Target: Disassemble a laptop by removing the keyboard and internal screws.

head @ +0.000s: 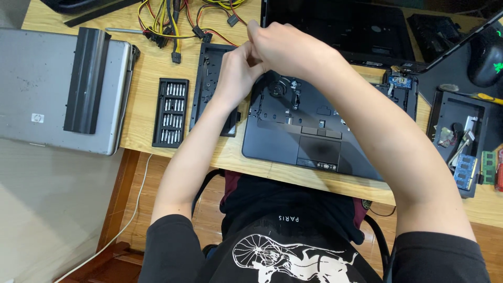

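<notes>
A black laptop base (309, 133) with its keyboard removed lies open on the wooden desk (152, 68), its dark screen (335, 26) tilted back. Both my hands meet above the base's upper left corner. My right hand (285, 47) is curled over my left hand (238, 71), fingers pinched together. Whatever they pinch is too small or hidden to make out. A black plastic panel (209, 78) lies just left of the laptop, under my left wrist.
A black screwdriver bit set (171, 111) lies left of the panel. A closed silver laptop (57, 89) with a black bar on it sits far left. Yellow and red cables (173, 23) lie at the back. A black tray (456, 136) with parts, green memory modules (465, 172) and a mouse (486, 57) are on the right.
</notes>
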